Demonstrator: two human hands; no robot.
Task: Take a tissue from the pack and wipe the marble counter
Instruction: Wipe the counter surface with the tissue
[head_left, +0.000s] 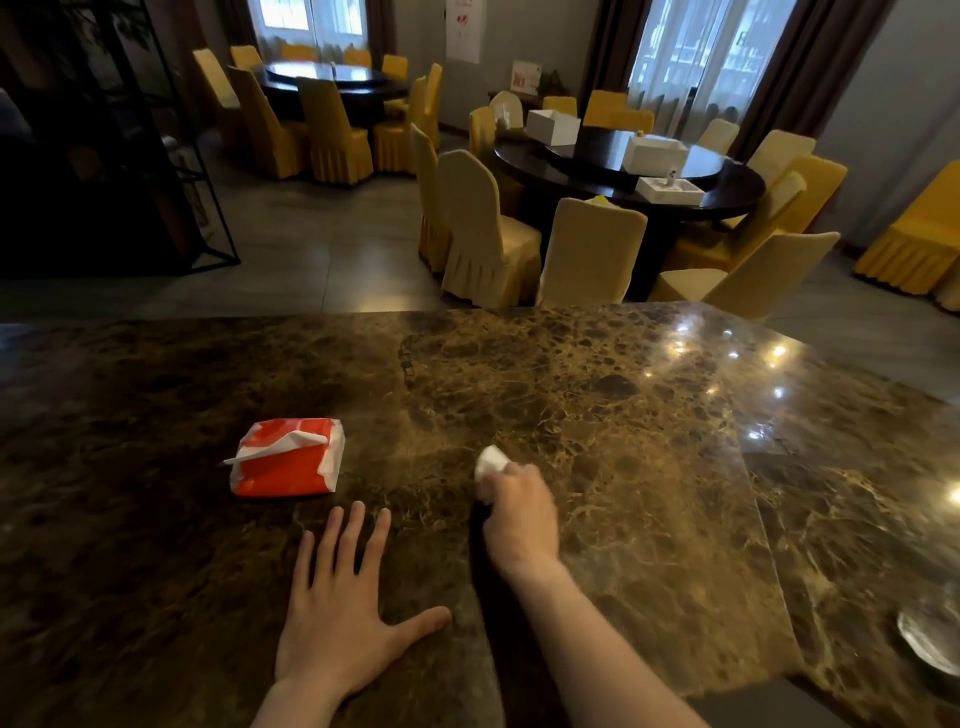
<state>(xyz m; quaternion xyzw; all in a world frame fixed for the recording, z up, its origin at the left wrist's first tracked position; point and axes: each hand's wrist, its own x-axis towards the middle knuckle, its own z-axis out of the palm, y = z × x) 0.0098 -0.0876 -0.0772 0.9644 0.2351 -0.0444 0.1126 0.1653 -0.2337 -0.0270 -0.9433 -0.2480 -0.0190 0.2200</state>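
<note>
Seen from a head-worn camera looking down, a person's two bare hands are over a dark brown marble worktop (597, 415) veined in gold, glossy enough to mirror small ceiling lights toward its right side. Their right hand (519, 514) is closed around a crumpled white tissue (491, 462), which bulges out past the fingers on the far side and meets the stone near the middle of the worktop. Their left hand (337, 613) lies flat on the marble nearer the camera, palm down, fingers spread and thumb pointing right, holding nothing. Both forearms are bare and enter from the bottom edge.

Left of the tissue and just beyond the left fingertips lies a red and white tissue pack (288, 457), flat on the worktop, with one white sheet poking out of its top slit. The pack is apart from both hands.

Beyond the far edge of the worktop is a dining room with a grey tiled floor. A round dark table (727, 187) stands to the right, ringed by chairs in yellow and cream covers and carrying several white boxes (654, 150). A second round table with yellow chairs (332, 130) stands farther back on the left, in front of curtained windows.
</note>
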